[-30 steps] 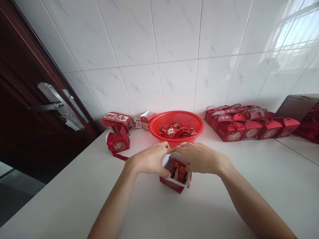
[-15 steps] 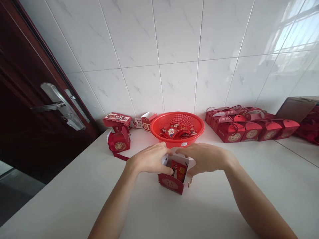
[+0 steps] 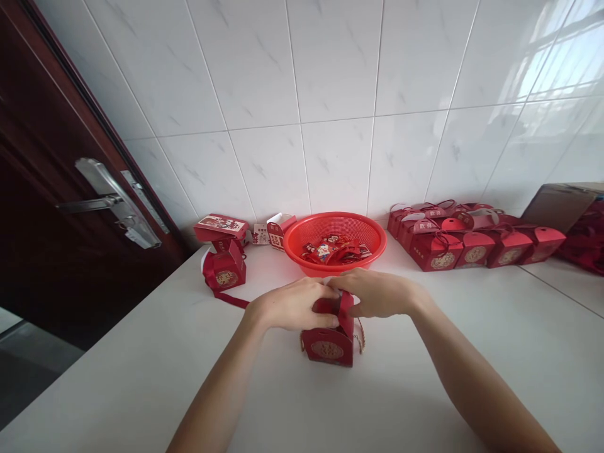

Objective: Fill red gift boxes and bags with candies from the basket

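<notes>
A small red gift box with a gold emblem stands upright on the white table in front of me. Its top flaps are folded inward, and a twisted gold cord hangs at its right side. My left hand grips the flaps from the left, thumb on the front one. From the right, my right hand pinches the flaps near the top, its fingertips partly hidden. The box's contents are covered now. Just behind my hands stands a red plastic basket holding red-wrapped packets.
Several finished-looking red boxes stand in rows at the back right, beside a brown carton. At the back left are a red box with a ribbon and a flat-topped box. A tiled wall borders the table.
Both hands have moved inward and folded the box's flaps together over its opening. The red packet inside, visible before, is now hidden.
</notes>
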Action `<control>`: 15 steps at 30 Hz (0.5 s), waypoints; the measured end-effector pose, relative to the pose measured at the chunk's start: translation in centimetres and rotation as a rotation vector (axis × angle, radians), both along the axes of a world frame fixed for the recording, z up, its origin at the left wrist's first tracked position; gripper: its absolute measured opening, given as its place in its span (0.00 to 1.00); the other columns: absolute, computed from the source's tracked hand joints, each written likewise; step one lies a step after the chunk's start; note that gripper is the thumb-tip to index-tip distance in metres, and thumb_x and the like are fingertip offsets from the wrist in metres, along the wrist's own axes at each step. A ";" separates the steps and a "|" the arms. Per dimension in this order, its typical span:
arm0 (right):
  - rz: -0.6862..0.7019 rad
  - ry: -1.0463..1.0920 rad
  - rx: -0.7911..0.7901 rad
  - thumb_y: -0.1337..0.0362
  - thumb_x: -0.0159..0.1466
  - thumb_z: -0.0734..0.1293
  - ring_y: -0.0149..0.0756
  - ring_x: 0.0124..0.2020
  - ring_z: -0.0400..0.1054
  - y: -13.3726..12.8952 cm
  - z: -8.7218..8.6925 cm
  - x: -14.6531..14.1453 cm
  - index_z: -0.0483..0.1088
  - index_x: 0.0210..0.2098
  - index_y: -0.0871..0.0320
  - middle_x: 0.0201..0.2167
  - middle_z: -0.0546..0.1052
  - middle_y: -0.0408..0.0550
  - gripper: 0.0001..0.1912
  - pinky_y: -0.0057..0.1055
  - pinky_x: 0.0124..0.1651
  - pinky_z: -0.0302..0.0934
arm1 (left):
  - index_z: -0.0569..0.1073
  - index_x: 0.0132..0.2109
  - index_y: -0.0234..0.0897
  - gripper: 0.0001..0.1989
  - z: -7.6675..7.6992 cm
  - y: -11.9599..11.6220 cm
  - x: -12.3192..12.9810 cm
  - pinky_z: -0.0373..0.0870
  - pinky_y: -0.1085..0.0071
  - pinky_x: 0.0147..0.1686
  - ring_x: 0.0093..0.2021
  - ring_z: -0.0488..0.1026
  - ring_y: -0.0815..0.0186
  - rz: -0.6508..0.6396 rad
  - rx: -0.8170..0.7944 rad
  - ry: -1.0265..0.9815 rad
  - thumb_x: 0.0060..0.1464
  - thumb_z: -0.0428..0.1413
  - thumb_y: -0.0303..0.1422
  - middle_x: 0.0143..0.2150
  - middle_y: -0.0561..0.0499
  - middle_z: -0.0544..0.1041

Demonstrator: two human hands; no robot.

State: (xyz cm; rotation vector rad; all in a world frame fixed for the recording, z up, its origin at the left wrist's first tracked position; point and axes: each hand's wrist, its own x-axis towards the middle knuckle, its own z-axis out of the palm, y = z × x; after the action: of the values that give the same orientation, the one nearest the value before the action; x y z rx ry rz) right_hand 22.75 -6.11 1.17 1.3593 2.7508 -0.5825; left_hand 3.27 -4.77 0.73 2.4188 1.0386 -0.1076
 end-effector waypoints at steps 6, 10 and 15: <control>-0.033 -0.004 0.067 0.71 0.60 0.67 0.41 0.43 0.71 0.4 -0.9 -0.8 0.71 0.48 0.59 0.43 0.75 0.51 0.16 0.29 0.31 0.52 | 0.78 0.44 0.43 0.17 0.2 0.2 -0.2 0.64 0.68 0.33 0.35 0.75 0.60 0.065 -0.061 -0.011 0.63 0.48 0.45 0.38 0.50 0.79; -0.047 -0.007 0.082 0.70 0.59 0.68 0.42 0.44 0.70 0.7 -1.6 -1.1 0.70 0.51 0.58 0.44 0.74 0.52 0.20 0.29 0.33 0.53 | 0.77 0.41 0.41 0.20 0.6 0.0 -0.5 0.63 0.68 0.30 0.34 0.75 0.60 0.137 -0.063 0.058 0.60 0.50 0.51 0.38 0.49 0.79; -0.085 -0.047 0.127 0.68 0.57 0.72 0.44 0.45 0.68 0.8 -2.0 -1.4 0.68 0.52 0.60 0.46 0.72 0.54 0.23 0.30 0.35 0.54 | 0.76 0.41 0.39 0.22 0.6 0.0 -0.7 0.63 0.69 0.29 0.37 0.75 0.59 0.112 -0.040 0.145 0.46 0.63 0.51 0.41 0.49 0.79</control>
State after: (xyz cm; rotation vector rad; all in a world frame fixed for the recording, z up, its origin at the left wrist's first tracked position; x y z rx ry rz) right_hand 21.32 -5.32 -0.79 1.5009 2.7464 -0.3796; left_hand 2.55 -4.79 1.31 2.3399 1.2216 -0.2658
